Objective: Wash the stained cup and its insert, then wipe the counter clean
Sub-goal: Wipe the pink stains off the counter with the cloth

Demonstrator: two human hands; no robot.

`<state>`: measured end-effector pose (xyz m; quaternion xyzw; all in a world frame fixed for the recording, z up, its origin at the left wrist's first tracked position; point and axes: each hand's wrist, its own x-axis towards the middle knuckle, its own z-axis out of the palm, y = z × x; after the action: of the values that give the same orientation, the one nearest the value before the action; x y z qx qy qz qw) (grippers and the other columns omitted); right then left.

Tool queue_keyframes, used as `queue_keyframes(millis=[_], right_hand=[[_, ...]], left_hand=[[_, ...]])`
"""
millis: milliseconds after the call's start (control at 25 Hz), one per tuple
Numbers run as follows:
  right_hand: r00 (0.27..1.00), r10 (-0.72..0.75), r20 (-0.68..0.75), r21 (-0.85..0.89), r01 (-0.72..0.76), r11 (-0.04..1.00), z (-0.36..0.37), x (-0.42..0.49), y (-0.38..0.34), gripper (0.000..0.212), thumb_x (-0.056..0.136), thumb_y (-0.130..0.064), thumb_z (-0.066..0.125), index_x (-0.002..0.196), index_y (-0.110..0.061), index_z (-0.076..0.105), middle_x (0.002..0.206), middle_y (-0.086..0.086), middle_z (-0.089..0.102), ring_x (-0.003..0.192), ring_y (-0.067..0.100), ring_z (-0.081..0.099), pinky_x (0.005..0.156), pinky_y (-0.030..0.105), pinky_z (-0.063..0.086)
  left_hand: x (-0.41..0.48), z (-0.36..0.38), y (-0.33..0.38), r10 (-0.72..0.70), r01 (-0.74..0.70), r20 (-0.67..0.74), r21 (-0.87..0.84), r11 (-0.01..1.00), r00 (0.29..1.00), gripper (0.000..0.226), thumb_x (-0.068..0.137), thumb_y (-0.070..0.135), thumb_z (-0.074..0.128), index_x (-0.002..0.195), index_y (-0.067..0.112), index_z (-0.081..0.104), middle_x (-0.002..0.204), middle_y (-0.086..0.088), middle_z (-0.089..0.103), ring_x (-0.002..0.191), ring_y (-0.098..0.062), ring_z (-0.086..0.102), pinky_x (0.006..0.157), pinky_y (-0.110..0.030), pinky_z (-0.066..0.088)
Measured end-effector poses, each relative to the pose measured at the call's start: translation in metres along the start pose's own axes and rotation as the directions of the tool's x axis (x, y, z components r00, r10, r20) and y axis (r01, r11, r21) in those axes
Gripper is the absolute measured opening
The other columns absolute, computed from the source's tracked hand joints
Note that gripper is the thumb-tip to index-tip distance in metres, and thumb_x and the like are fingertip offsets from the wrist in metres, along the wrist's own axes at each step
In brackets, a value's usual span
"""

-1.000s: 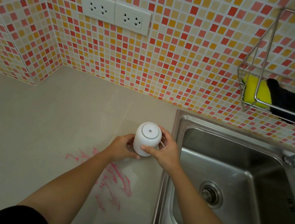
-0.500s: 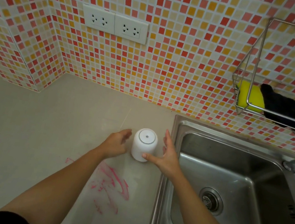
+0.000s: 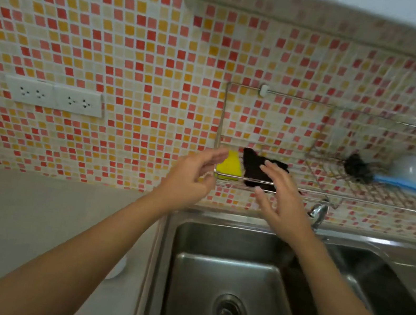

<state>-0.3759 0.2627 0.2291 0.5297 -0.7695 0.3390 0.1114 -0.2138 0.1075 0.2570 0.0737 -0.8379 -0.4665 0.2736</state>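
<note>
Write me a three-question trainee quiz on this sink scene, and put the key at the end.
1. True or false: the left hand and the right hand each have something in their grip.
2. Multiple choice: what lies right beside the yellow sponge in the wire rack? A. a black cloth B. a white plate C. a green bottle
3. Fill in the blank: in this view the wall sockets sit to the ___ of the wire rack.

Key: 1 false, both hands are open and empty; 2 A; 3 left.
</note>
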Motion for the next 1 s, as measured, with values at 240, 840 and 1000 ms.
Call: queue_keyframes(millis=[240,840,1000], right_hand=[[0.964,0.203,0.169,-0.418,-0.117,0.901,-0.066,0.015,0.116,0.076,0.087,-0.061,0.006,0.148,-0.017,0.02,0.156,0.004,0.019,0.145,0.019,0.012,0.118,0.045,0.011],[0.951,0.163,0.261,-0.482,-0.018,0.876,-0.06,0.005,0.152,0.071,0.091,-0.059,0.001,0.15,-0.02,0.004,0.159,-0.003,0.007,0.145,0.013,0.003,0.116,0.036,0.001],[0.954,0.158,0.256,-0.48,-0.016,0.877,-0.058,0.004,0.152,0.074,0.09,-0.062,0.001,0.149,-0.018,0.004,0.158,-0.001,0.007,0.145,0.014,0.004,0.116,0.037,0.002]], left_hand=[[0.107,0.069,0.013,-0.078,0.045,0.16,0.199,0.979,0.984,0.047,0.095,0.001,0.044,0.14,0.011,0.039,0.14,-0.007,0.048,0.13,-0.012,0.043,0.098,-0.009,0.03],[0.182,0.122,-0.028,-0.546,-0.071,0.458,0.807,0.586,0.702,0.071,0.086,0.063,0.044,0.146,0.043,0.012,0.159,-0.005,-0.004,0.146,-0.03,-0.001,0.116,-0.049,0.006],[0.18,0.126,-0.019,-0.503,-0.189,0.476,0.834,0.519,0.721,0.047,0.1,0.041,0.03,0.146,0.037,0.021,0.158,-0.014,0.006,0.14,-0.035,0.023,0.111,-0.044,0.02]])
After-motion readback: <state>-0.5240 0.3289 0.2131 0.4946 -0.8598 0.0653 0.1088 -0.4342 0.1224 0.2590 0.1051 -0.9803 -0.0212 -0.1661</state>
